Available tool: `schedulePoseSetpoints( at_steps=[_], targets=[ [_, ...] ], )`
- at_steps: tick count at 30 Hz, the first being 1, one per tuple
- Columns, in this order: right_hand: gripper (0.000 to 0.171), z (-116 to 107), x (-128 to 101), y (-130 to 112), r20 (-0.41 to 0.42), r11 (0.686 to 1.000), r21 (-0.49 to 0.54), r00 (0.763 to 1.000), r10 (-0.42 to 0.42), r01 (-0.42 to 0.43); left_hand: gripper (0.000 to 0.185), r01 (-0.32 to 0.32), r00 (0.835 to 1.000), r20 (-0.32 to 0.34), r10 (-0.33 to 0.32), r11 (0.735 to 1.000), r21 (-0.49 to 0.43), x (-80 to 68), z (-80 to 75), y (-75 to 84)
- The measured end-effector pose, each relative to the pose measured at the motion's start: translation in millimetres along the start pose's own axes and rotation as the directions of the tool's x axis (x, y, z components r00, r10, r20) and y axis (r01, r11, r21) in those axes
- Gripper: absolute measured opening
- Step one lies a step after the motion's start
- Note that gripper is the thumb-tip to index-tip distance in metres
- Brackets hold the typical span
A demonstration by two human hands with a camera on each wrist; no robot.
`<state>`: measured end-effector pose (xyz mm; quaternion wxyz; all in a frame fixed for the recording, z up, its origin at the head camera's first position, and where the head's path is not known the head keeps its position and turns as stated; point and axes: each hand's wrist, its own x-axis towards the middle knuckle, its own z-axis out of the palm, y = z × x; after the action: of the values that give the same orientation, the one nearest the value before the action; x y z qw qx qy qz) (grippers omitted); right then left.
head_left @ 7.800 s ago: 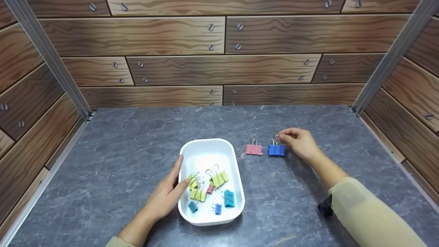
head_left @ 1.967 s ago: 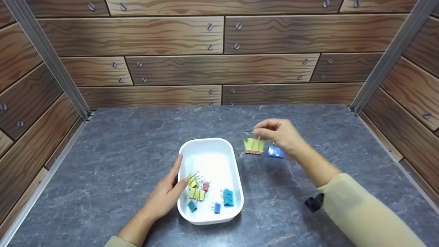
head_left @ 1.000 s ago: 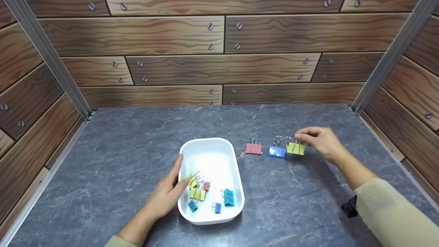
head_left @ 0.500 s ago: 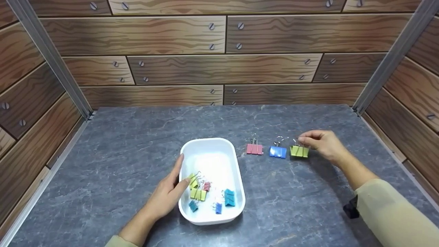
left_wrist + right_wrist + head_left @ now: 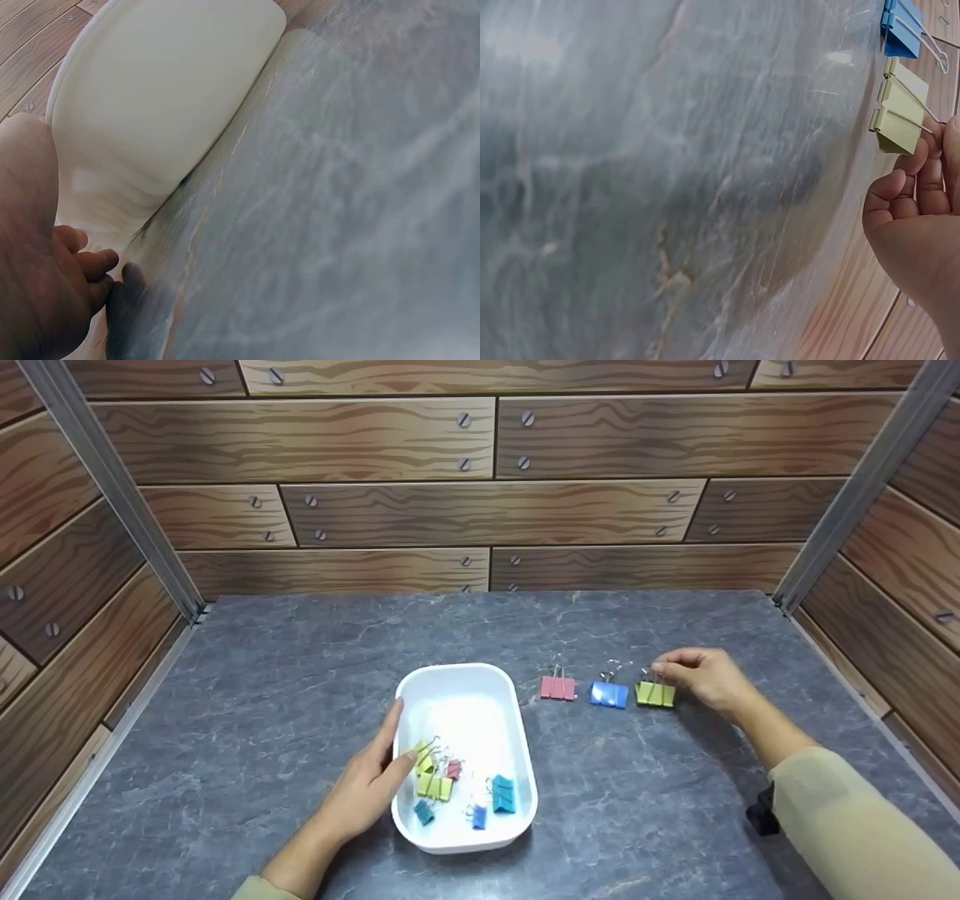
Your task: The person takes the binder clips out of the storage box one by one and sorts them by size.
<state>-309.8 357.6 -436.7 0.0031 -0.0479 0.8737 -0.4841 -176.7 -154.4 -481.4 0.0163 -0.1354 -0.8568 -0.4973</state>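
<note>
My left hand (image 5: 367, 787) holds the left wall of a white plastic tray (image 5: 525, 735), thumb over the rim and index finger along the outside. In the left wrist view, curled fingers (image 5: 97, 264) show beside the tray's outer wall. My right hand (image 5: 709, 679) pinches the wire handle of a large yellow-green binder clip (image 5: 655, 694), whose body is down at the table. Left of it a blue binder clip (image 5: 609, 695) and a pink binder clip (image 5: 557, 688) stand in a row, handles pointing away. The right wrist view shows the yellow-green clip at my fingertips, beside the blue one.
Inside the tray lie two yellow-green clips (image 5: 435, 787), a teal clip (image 5: 503, 794), and small pink (image 5: 454, 769), blue (image 5: 479, 817) and dark teal (image 5: 424, 812) clips. Wood-patterned panels (image 5: 390, 514) wall in the grey marbled table (image 5: 300, 660).
My right hand let go of the blue clip, brought a yellow-green clip over from the tray past the pink and blue ones, and lowered it at the row's right end. My left hand stayed put.
</note>
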Motion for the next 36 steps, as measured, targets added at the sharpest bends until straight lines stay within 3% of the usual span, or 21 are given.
schedulePoseSetpoints(
  at_steps=[15, 24, 31, 36],
  targets=[
    [0.039, -0.3, 1.9, 8.7, 0.033, 0.996, -0.086, 0.999, 0.039, -0.036, 0.072, -0.021, 1.0, -0.004, 0.021, 1.0, 0.015, -0.1, -0.9, 0.2],
    [0.043, -8.4, -0.8, 5.3, 0.039, 0.999, -0.054, 0.999, 0.006, -0.004, 0.072, -0.026, 1.0, 0.003, 0.026, 1.0, 0.003, -0.1, -0.1, 0.9],
    [0.043, -18.7, -2.8, -13.9, 0.008, 0.991, -0.13, 0.999, -0.043, 0.044, 0.073, -0.011, 1.0, 0.011, 0.011, 1.0, 0.0, -0.1, -0.3, 0.2],
    [0.041, -11.9, -3.8, -41.6, 0.022, 0.986, -0.131, 0.995, -0.098, 0.1, 0.073, -0.004, 1.0, 0.01, 0.004, 1.0, 0.004, -0.8, -1.3, 0.8]
  ],
)
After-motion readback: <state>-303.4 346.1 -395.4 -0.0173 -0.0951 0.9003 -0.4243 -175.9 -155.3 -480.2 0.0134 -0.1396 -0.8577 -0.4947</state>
